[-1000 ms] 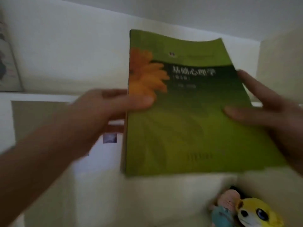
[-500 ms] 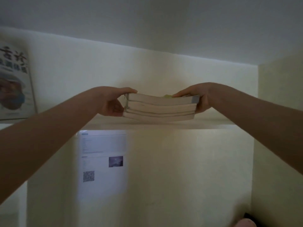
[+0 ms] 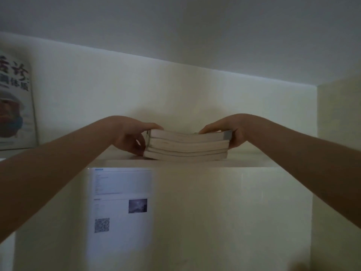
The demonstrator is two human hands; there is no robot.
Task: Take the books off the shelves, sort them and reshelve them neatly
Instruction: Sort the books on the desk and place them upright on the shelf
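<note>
A flat stack of three books (image 3: 187, 146) lies on the high white shelf (image 3: 254, 163), page edges facing me. The green cover of the top book barely shows at the stack's upper edge. My left hand (image 3: 132, 134) clasps the stack's left end, thumb on top and fingers beside the lower books. Over at the right end, my right hand (image 3: 232, 132) grips it the same way, thumb on top. Both arms reach up and forward.
A book with a printed cover (image 3: 15, 106) stands face out on the shelf at far left. A white printed sheet with a QR code (image 3: 120, 202) hangs on the panel below the shelf. A side wall (image 3: 338, 124) closes the shelf at right.
A second ago I held the green book flat in front of me. It has since gone on top of the stack on the high shelf, and both hands have settled on the stack's ends.
</note>
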